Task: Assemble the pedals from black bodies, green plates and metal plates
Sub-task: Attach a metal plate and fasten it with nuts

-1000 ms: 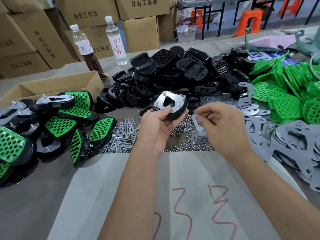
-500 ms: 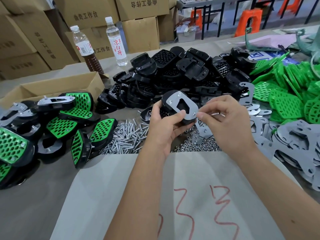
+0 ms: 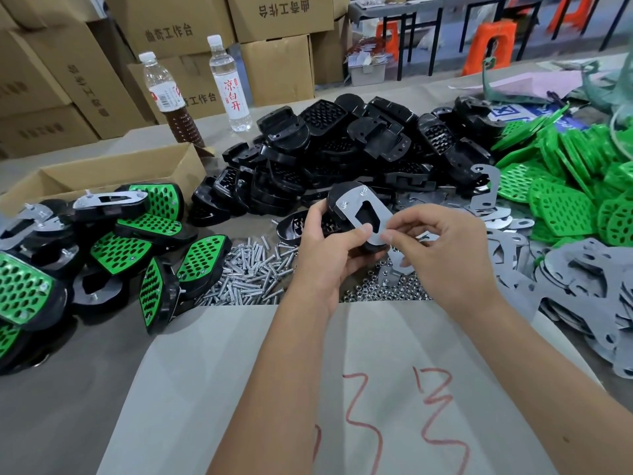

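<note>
A half-made pedal point(image 3: 356, 217) is held up above the table point(image 3: 51, 406), over the heap of small nuts point(image 3: 387, 293). It is gripped by the left hand point(image 3: 329, 248), with the fingers curled under the black body and the thumb laid on the metal plate point(image 3: 364, 214) on top. Two screw ends can be seen poking through the far end of that plate.

The near end of the plate is met by the right hand point(image 3: 442, 248). Its thumb and first finger are pinched together there. Something small, most likely a nut, seems to be held, but it cannot be seen clearly.

The step in hand looks like a nut being put on a screw. For this to go well, the pedal should be kept still and flat by the left hand. The nut should be set straight on the screw tip and turned softly at first, so it is not put on crooked or dropped into the heap.

Finished pedals point(image 3: 123, 248) are piled at the left. Loose black bodies point(image 3: 342, 149), green plates point(image 3: 561, 207) and screws point(image 3: 253, 272) are lying nearby.
</note>
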### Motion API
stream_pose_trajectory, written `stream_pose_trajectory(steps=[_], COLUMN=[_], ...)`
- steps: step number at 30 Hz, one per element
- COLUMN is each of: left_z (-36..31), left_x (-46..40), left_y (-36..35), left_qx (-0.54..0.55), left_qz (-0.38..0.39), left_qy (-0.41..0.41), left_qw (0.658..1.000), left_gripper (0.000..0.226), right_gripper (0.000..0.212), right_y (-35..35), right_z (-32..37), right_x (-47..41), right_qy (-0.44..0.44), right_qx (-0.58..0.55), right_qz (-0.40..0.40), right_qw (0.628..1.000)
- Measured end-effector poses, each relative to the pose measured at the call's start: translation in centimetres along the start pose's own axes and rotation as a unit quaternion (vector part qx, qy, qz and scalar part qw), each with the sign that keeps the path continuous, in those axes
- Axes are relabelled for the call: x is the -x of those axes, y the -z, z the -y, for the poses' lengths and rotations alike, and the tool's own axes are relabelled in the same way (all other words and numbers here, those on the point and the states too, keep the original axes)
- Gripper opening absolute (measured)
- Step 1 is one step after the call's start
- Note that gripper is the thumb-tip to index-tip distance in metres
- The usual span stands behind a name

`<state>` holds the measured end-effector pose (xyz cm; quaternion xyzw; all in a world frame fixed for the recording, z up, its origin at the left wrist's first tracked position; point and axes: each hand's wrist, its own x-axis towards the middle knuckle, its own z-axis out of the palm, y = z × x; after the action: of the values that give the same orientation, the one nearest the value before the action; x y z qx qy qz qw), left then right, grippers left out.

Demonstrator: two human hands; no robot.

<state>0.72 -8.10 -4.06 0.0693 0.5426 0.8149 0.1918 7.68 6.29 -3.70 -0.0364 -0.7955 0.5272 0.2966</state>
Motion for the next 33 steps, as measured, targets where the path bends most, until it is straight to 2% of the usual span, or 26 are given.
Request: stream_pose_trajectory(steps=[5,15,20,26,33], left_z=[0.04,-0.28,-0.31,-0.31,-0.15], left_x=[-0.04,-0.01,0.07,0.2,0.18], left_y=[-0.01,0.05,0.01,-0.15,-0.33], left_qx=[-0.01,0.006,0.003,-0.01,-0.032], left_qz=[0.006,-0.007,-0.004,-0.001,-0.015], left_qy=[0.001,0.009,0.011,0.009,0.012], left_qw=[1.0,1.0,1.0,1.0,0.999], left_gripper=[0.059,0.049,0.046,0.043,0.036], right_gripper=[0.015,0.017,0.019,0.016,0.014], right_y=[0.2,0.93,0.7,0.48,0.7], right_z=[-0.05,-0.44,-0.38,-0.09,-0.2], right_x=[-0.22,-0.35,-0.14,-0.05,-0.18], right_qy=[-0.026,-0.049,-0.025,-0.017,0.005], right_qx=[-0.026,-0.056,-0.021,-0.036,-0.052], right_qz=[0.025,0.067,0.035,0.028,0.06], right_qw=[0.999,0.995,0.999,0.999,0.997])
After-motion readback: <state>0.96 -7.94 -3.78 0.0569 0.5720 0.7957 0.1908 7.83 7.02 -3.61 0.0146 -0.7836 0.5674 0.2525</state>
